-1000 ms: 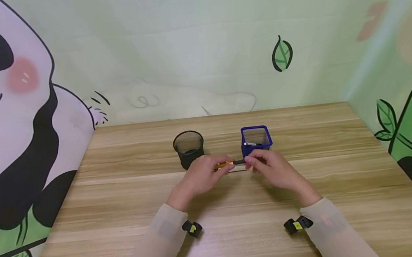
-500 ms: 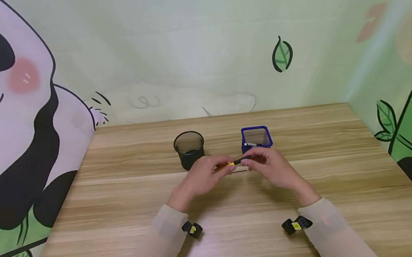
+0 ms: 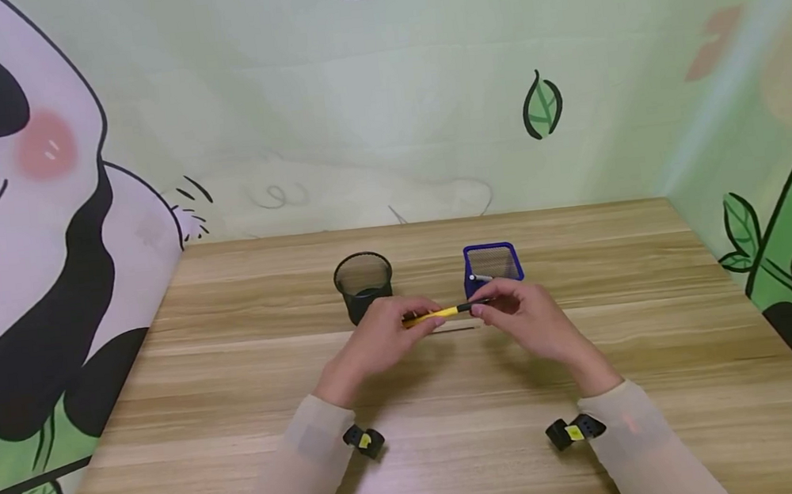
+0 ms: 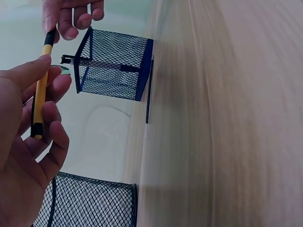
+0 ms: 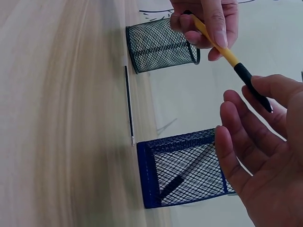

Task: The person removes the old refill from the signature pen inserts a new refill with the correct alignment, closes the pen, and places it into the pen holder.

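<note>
Between both hands a yellow pen (image 3: 448, 311) with a black grip section is held above the table. My left hand (image 3: 379, 336) pinches its yellow barrel between thumb and fingers; the black rear end shows in the left wrist view. At the other end, my right hand (image 3: 535, 321) pinches the black grip close to the tip, thumb on top, as the right wrist view shows. On the table beyond the hands lies a thin dark pen refill (image 5: 129, 101) with a pale end.
Behind the right hand stands a blue square mesh pen holder (image 4: 111, 85) with a pen (image 5: 189, 163) leaning inside. A round black mesh pen cup (image 3: 366, 307) stands behind the left hand. The wooden table (image 3: 451, 448) ends at a printed wall.
The right fingers have shifted along the pen's black end. The left hand has moved slightly left, and more of the yellow barrel shows between the hands. The refill and holders have stayed put.
</note>
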`<state>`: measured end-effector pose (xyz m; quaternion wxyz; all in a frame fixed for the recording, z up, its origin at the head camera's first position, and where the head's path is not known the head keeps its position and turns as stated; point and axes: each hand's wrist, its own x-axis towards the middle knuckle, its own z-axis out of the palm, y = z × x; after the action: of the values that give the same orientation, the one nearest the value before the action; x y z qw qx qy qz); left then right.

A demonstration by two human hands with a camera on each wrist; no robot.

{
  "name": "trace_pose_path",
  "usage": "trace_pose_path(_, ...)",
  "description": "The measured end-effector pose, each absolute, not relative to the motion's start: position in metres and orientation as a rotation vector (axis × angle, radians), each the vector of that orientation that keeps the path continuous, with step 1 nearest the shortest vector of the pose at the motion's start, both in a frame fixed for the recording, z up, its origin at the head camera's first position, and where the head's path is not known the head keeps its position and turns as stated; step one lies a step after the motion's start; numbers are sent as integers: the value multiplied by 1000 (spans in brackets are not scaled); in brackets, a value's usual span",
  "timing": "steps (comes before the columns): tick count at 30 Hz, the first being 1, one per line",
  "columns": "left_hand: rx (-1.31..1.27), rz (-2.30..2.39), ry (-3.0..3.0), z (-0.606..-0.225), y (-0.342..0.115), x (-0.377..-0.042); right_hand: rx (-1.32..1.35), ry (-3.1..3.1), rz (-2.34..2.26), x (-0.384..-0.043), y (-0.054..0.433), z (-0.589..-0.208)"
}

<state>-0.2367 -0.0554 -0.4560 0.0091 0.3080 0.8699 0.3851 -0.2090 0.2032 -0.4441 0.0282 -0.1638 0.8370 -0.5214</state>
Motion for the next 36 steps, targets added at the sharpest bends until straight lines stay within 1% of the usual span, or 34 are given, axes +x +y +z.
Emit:
trace_pose_path(16, 1010, 1227, 2734, -455, -47, -238, -667, 2687, -1458, -213, 196, -441)
trace_pose_path(24, 1017, 1240, 2770, -450, -42, -237, -665, 2729, -1390, -213, 196, -437)
trace_pose_path(36, 891, 1446, 2764, -431, -31, -235, -694, 2782, -1369, -215, 204, -426)
